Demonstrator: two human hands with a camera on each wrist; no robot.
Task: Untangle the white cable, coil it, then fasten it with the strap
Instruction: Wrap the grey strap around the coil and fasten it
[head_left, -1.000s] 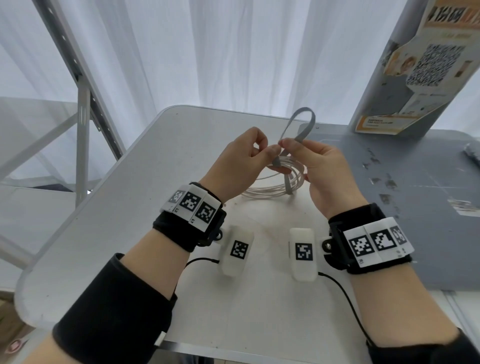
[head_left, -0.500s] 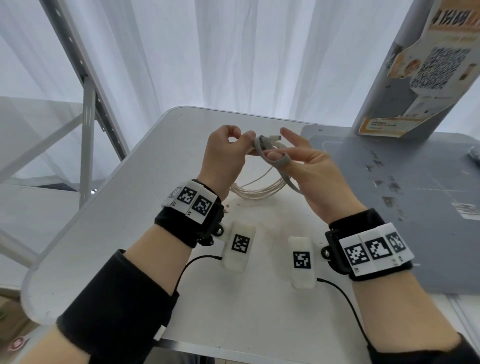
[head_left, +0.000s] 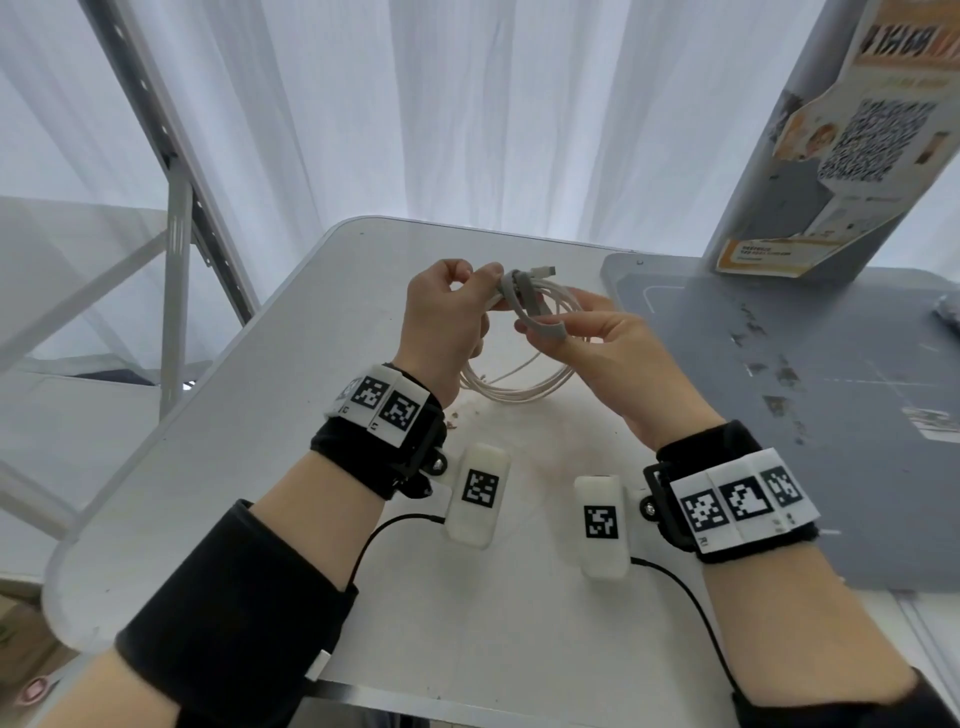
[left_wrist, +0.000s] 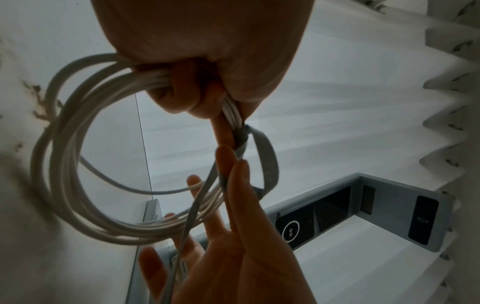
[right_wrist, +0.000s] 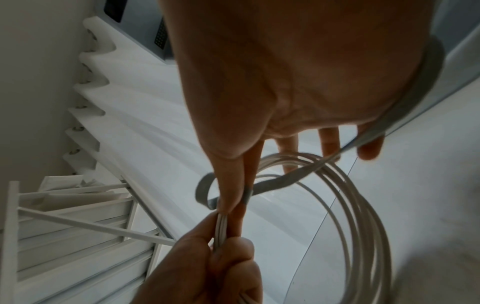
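Nearest the camera, two black-sleeved forearms with tag-marked wristbands reach out over a white table (head_left: 218, 467). Above its surface, the left hand (head_left: 447, 322) is clenched round the gathered strands of the white cable (head_left: 519, 387), the bundle clamped between its thumb and curled fingers (left_wrist: 182, 96), as the left wrist view shows. The coil hangs from that grip in several loose loops, its lower arc down near the tabletop; whether it touches cannot be told. A metal-tipped plug (head_left: 540, 270) juts out just past the left hand's knuckles. Just beside the left fingertips, the grey strap (head_left: 530, 312) wraps the bundle and bows out in an open loop. The right hand (head_left: 613, 353) pinches the strap between thumb and forefinger at the wrap, its other fingers (right_wrist: 330, 142) spread straight beyond the coil; the strap's tail trails back across the palm. Farther right lies a grey mat (head_left: 779, 415), with a poster-covered stand (head_left: 841, 156) and white curtains (head_left: 415, 104) behind
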